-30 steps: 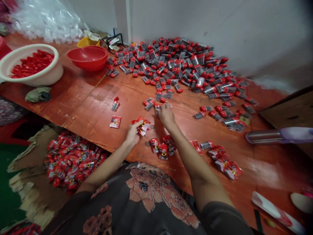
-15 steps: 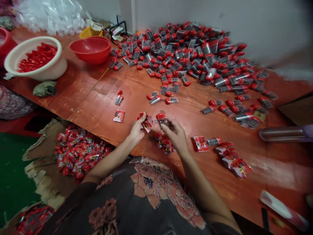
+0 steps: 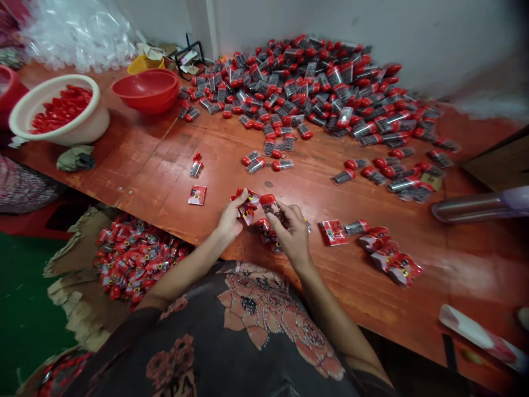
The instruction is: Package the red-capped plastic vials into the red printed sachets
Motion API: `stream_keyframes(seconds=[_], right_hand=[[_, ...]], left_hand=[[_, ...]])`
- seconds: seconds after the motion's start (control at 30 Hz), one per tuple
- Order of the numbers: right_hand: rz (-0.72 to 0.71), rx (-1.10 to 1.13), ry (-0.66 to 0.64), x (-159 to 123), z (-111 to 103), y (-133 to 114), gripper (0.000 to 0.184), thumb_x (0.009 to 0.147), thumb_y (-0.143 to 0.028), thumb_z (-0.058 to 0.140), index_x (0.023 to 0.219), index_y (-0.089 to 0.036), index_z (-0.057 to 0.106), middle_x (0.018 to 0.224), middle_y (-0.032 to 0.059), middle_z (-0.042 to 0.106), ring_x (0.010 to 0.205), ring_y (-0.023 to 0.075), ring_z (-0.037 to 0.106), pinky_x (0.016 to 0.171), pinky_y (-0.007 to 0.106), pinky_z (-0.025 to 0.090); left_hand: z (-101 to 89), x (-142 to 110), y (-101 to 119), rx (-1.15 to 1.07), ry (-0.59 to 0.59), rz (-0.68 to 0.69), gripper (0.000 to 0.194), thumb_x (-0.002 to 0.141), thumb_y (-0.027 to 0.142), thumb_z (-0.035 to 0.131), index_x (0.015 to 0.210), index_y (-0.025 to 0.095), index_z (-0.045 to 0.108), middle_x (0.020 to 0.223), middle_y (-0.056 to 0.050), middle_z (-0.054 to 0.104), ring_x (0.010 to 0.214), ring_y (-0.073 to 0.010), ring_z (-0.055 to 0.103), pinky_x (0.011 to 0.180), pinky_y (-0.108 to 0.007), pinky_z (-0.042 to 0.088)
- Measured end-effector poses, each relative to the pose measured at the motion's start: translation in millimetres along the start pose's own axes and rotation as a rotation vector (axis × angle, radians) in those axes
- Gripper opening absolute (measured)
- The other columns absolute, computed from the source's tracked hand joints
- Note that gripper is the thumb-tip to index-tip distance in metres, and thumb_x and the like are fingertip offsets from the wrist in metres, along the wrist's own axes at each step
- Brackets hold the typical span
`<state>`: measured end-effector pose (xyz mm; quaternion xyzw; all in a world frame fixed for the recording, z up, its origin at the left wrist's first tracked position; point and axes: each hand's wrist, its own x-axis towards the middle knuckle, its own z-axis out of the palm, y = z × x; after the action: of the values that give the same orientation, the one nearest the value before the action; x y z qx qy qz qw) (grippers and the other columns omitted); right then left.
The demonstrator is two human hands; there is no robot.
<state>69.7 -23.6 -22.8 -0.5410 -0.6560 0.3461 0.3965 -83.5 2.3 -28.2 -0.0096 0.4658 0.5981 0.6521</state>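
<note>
My left hand (image 3: 231, 216) pinches red printed packets (image 3: 248, 208) above the front of the table. My right hand (image 3: 292, 231) grips a small clear bottle with a red cap (image 3: 268, 200) and dark contents, its cap end pointing at the packets. Whether the bottle touches them I cannot tell. Below the hands, partly hidden, are several filled red packets (image 3: 276, 243) on the table. Left of my left hand lies one flat red packet (image 3: 197, 194), with a small capped bottle (image 3: 195, 167) behind it.
A large heap of red-capped bottles (image 3: 297, 88) covers the back of the table. At left stand a white basin (image 3: 99, 113) of red caps and a red bowl (image 3: 146, 96). More filled packets (image 3: 388, 256) lie at right. A cardboard box (image 3: 72, 264) of packets is below the table edge.
My right hand has picked up a red-capped bottle and brought it back beside the packets in my left hand. The left hand keeps its hold. The camera view has shifted slightly.
</note>
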Motion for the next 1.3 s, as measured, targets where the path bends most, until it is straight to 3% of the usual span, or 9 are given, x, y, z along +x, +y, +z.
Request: stream_keyframes(seconds=[0.2, 0.33, 0.5, 0.63, 0.93, 1.17, 1.3], right_hand=[[-0.019, 0.042, -0.038, -7.4, -0.7, -4.3, 0.036, 0.089, -0.034, 0.057, 0.124, -0.032, 0.064, 0.091, 0.0034, 0.057, 0.084, 0.0198, 0.058, 0.078, 0.039, 0.051], [-0.014, 0.024, -0.039, -7.4, -1.1, -2.7, 0.036, 0.089, -0.035, 0.057, 0.125, -0.032, 0.064, 0.092, 0.0037, 0.057, 0.084, 0.0202, 0.058, 0.078, 0.039, 0.051], [0.026, 0.031, 0.010, -3.6, -4.2, 1.7, 0.035, 0.089, -0.034, 0.058, 0.123, -0.031, 0.065, 0.090, 0.0035, 0.055, 0.082, 0.0198, 0.058, 0.076, 0.038, 0.051], [0.039, 0.062, 0.003, -3.3, -7.0, 5.1, 0.034, 0.089, -0.035, 0.058, 0.122, -0.031, 0.065, 0.090, 0.0034, 0.056, 0.082, 0.0199, 0.058, 0.076, 0.038, 0.051], [0.056, 0.104, -0.061, -12.9, -8.7, 3.7, 0.035, 0.088, -0.034, 0.059, 0.122, -0.031, 0.065, 0.092, 0.0033, 0.058, 0.086, 0.0205, 0.058, 0.080, 0.039, 0.050], [0.082, 0.124, -0.055, -12.7, -9.0, -0.2, 0.037, 0.087, -0.035, 0.060, 0.123, -0.035, 0.066, 0.090, 0.0032, 0.056, 0.084, 0.0206, 0.057, 0.077, 0.038, 0.052], [0.058, 0.124, -0.201, -10.0, -10.0, 4.2, 0.041, 0.087, -0.033, 0.059, 0.127, -0.037, 0.063, 0.085, 0.0023, 0.051, 0.081, 0.0204, 0.056, 0.076, 0.038, 0.052]], left_hand=[[-2.8, 4.9, -0.5, 0.065, 0.059, 0.017, 0.032, 0.071, 0.042, 0.081, 0.068, 0.017, 0.062, 0.059, 0.000, 0.064, 0.047, -0.0090, 0.055, 0.042, -0.023, 0.032], [-4.0, 4.8, -0.8, 0.068, 0.030, 0.044, 0.029, 0.071, 0.039, 0.081, 0.069, 0.016, 0.064, 0.062, -0.001, 0.066, 0.051, -0.0106, 0.058, 0.046, -0.024, 0.037], [-5.3, -2.2, 2.3, 0.088, -0.052, 0.015, 0.019, 0.067, 0.024, 0.084, 0.072, 0.013, 0.069, 0.070, -0.005, 0.071, 0.060, -0.0132, 0.065, 0.060, -0.026, 0.049], [-9.4, -6.5, 3.8, 0.126, -0.105, 0.021, 0.015, 0.064, 0.009, 0.082, 0.072, 0.013, 0.071, 0.073, -0.007, 0.072, 0.067, -0.0159, 0.068, 0.066, -0.028, 0.052], [-6.5, -10.7, 8.6, 0.170, -0.038, 0.035, 0.014, 0.068, 0.025, 0.082, 0.069, 0.015, 0.072, 0.065, -0.003, 0.070, 0.054, -0.0123, 0.061, 0.048, -0.025, 0.041], [-4.7, -14.1, 6.1, 0.166, -0.082, 0.099, 0.024, 0.058, 0.028, 0.088, 0.069, 0.015, 0.071, 0.067, -0.003, 0.072, 0.065, -0.0148, 0.067, 0.066, -0.027, 0.052], [-4.3, -18.6, 6.3, 0.181, -0.116, 0.102, 0.029, 0.053, 0.029, 0.091, 0.067, 0.014, 0.070, 0.068, -0.003, 0.072, 0.062, -0.0148, 0.066, 0.064, -0.027, 0.053]])
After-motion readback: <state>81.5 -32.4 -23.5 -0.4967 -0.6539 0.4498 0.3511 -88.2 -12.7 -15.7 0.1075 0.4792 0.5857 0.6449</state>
